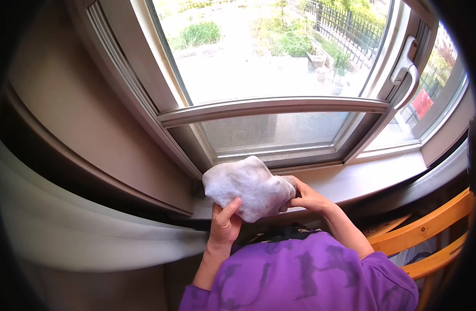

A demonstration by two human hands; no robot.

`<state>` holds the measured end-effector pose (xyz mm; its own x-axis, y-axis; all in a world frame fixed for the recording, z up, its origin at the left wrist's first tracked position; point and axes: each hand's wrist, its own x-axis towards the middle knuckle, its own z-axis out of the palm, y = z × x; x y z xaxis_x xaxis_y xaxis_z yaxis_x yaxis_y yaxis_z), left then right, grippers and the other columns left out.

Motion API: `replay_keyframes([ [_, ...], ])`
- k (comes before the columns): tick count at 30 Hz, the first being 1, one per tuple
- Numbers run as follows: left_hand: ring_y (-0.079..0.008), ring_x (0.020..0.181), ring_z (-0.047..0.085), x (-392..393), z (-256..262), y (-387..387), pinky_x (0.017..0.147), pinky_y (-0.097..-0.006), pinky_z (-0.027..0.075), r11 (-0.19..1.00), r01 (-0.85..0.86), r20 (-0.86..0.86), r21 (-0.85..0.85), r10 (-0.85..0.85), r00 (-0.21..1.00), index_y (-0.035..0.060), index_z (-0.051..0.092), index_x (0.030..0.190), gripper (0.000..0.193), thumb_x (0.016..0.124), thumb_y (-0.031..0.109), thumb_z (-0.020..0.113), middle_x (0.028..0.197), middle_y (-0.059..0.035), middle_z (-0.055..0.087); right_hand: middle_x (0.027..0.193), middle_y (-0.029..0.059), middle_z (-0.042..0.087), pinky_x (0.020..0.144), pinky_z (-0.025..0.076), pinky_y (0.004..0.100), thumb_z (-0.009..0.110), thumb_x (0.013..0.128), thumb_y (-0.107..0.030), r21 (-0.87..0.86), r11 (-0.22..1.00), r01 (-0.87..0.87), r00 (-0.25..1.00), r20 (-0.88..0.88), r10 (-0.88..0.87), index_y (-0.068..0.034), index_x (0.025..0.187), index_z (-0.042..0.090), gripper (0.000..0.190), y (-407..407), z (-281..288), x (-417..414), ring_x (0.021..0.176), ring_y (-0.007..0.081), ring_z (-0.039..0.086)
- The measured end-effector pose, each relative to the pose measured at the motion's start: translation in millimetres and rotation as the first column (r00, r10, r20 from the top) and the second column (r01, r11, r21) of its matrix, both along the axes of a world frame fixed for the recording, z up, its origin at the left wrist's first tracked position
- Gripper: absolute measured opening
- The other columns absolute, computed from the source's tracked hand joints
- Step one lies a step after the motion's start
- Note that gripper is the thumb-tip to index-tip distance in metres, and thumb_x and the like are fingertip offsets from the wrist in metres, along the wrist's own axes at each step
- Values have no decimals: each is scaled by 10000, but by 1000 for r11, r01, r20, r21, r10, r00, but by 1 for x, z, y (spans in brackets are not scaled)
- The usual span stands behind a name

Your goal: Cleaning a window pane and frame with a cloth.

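Observation:
A bunched, whitish cloth (247, 186) with greyish smudges is held in front of me, above the window sill (362, 184). My left hand (225, 223) grips its lower left edge, thumb on top and the other fingers hidden beneath. At the cloth's right end, my right hand (308, 196) pinches a gathered part between thumb and fingers. Just beyond the cloth stands a window with an insect screen (269, 134) in its lower section. The cloth covers part of the lower window frame and the sill.
A white window handle (407, 74) sits on the right-hand frame. The window's crossbar (276, 109) runs above the screen. A pale curtain (86, 225) hangs at the left, and a wooden chair (424, 233) stands close at my right. Plants and a dark fence (350, 31) show outside.

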<state>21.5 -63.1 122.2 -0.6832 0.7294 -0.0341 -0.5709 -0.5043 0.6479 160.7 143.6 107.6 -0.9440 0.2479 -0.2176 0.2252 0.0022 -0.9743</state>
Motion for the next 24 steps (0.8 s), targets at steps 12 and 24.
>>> replay_keyframes([
  [12,-276,1250,505,11,20,27,1088,-427,360,971,226,174,78,-237,956,-14,413,1379,525,942,220,584,1333,-145,535,1552,173,249,1155,121,504,814,713,-244,586,749,308,841,-535,72,-140,1018,722,336,18,34,17,1432,365,211],
  [24,-329,1048,621,2,12,39,987,-474,436,842,533,-85,83,-526,846,-22,474,1338,658,1006,533,352,1176,-229,622,1014,25,672,831,498,264,618,930,-108,-309,835,456,472,-711,-521,1,1117,651,219,36,127,25,946,99,616],
])
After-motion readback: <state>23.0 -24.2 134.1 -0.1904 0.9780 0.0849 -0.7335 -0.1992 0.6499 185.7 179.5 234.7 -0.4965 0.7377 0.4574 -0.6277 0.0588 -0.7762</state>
